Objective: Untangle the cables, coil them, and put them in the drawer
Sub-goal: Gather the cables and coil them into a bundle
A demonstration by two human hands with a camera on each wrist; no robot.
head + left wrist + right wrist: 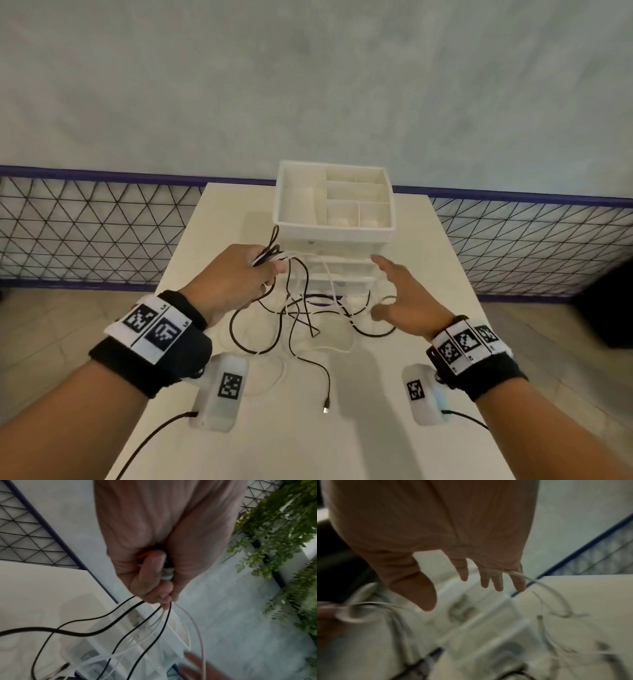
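Left hand (pixel 236 274), centre-left of frame: fingers curled tight round a bunch of black and white cables (pixel 298 315), whose loops trail onto the white worktop (pixel 428 240). Right hand (pixel 404 301), centre-right: fingers spread, gripping nothing, beside the white drawer unit (pixel 335 233) at centre.

No words, brands or numbers can be read. The white wrist bands (pixel 150 328) and white plastic camera housings (pixel 221 390) carry only black-and-white square marker patterns; the tiny characters beside them are illegible.

Matt white tabletop (pixel 394 428); translucent plastic drawers (pixel 337 270); smooth rubbery cables (pixel 294 329).
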